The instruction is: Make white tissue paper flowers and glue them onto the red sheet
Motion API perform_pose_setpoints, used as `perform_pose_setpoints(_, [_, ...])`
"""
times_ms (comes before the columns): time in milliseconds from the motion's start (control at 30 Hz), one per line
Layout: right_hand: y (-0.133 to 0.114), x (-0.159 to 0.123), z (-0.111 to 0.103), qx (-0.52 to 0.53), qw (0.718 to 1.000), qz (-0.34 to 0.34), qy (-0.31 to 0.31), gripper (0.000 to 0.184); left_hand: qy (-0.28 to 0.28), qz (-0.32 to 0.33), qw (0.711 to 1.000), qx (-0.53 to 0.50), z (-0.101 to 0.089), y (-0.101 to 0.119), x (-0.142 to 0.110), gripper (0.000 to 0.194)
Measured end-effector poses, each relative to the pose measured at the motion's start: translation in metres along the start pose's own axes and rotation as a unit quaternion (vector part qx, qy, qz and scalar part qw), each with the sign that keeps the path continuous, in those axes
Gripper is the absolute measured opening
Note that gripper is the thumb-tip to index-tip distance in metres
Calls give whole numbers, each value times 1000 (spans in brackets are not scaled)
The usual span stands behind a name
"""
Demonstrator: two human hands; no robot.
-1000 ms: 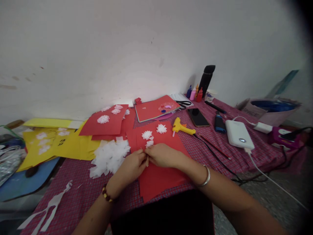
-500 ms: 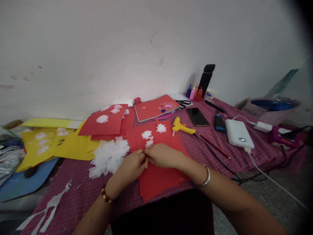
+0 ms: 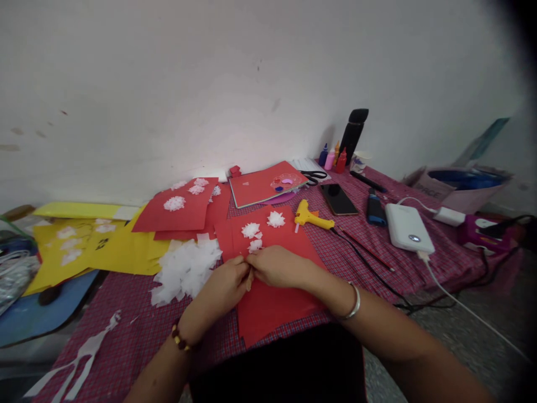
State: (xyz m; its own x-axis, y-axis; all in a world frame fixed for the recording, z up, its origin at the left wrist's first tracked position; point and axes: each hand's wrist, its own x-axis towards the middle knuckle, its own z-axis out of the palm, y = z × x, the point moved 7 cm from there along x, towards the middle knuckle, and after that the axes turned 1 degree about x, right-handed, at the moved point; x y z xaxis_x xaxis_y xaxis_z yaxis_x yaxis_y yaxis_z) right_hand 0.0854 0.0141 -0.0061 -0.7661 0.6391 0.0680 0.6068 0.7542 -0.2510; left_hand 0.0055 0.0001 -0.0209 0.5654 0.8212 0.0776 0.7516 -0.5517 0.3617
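My left hand [image 3: 226, 285] and my right hand [image 3: 277, 266] meet over a red paper sheet [image 3: 272, 302] lying on the checked tablecloth. Both hands have their fingers pinched together around a small pale stick-like piece [image 3: 250, 278] between them. Just beyond the fingertips, white tissue flowers [image 3: 251, 230] sit on the same red sheet. A pile of white tissue pieces [image 3: 187, 268] lies to the left of my left hand.
A yellow glue gun [image 3: 310, 218], a phone [image 3: 338, 198], a white power bank [image 3: 409, 228] with cables, scissors [image 3: 314, 177] and small paint bottles [image 3: 331, 159] lie to the right and back. More red sheets [image 3: 178, 210] and yellow sheets [image 3: 100, 246] lie left.
Both hands stay pinched at the same spot; only the view has shifted slightly.
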Motion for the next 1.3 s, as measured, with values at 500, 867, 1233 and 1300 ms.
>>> perform_pose_setpoints(500, [-1, 0, -1, -7, 1000, -6, 5, 23, -9, -1, 1000, -13, 2, -3, 0, 21])
perform_pose_setpoints(867, [-3, -2, -3, 0, 1000, -3, -8, 23, -12, -2, 1000, -7, 2, -3, -1, 22])
perform_pose_setpoints(1233, [-2, -1, 0, -7, 1000, -7, -6, 23, -4, 4, 1000, -9, 1, -2, -1, 22])
perform_pose_setpoints(1300, [-2, 0, 0, -6, 1000, -6, -6, 23, -5, 5, 1000, -12, 1, -2, -1, 22])
